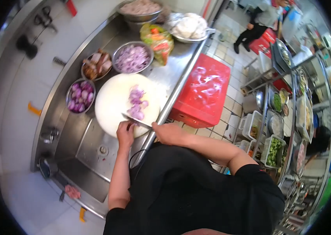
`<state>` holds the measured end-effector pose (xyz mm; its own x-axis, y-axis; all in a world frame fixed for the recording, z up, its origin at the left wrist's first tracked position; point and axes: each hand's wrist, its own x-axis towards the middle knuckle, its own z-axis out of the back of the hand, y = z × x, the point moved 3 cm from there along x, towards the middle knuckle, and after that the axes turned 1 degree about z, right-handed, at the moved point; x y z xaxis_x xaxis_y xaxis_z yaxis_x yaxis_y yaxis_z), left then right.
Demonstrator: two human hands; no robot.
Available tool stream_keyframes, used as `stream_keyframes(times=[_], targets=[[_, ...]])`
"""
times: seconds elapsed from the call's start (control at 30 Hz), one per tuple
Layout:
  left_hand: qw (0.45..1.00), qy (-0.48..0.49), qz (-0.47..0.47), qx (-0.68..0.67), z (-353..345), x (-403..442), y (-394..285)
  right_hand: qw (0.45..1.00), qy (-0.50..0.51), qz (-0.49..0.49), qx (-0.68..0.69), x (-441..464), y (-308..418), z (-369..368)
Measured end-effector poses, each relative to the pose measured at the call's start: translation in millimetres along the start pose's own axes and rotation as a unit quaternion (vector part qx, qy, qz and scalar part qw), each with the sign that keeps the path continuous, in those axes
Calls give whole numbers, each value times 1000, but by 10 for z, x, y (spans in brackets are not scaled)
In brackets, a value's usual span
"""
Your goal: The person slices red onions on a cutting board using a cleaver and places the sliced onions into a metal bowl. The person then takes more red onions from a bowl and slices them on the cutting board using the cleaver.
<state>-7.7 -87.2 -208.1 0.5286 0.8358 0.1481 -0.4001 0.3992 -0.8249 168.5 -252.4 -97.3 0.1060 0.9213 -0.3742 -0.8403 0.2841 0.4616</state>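
My right hand grips the handle of a kitchen knife, whose blade lies over a round white cutting board. My left hand is closed, fingers curled at the board's near edge beside the blade, on an onion mostly hidden under them. Cut purple onion pieces trail across the board beyond the knife. Left of the board stands a metal bowl of whole peeled purple onions. A larger bowl behind the board holds sliced onions.
Behind are a bowl of meat chunks, a plastic bag of vegetables and a bowl of white food. A sink basin lies left. On the right are a red crate, loaded shelves and a person farther off.
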Motion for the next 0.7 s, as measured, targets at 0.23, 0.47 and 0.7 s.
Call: stream_keyframes(times=[0.23, 0.47, 0.7], targets=[[1000, 10, 4, 11, 52, -43, -115, 998, -47, 47, -18, -22, 11, -11], [999, 11, -28, 37, 64, -75, -183, 999, -28, 20, -18, -16, 35, 26], [999, -20, 12, 39, 91, -12, -163, 999, -45, -9, 15, -29, -39, 126]])
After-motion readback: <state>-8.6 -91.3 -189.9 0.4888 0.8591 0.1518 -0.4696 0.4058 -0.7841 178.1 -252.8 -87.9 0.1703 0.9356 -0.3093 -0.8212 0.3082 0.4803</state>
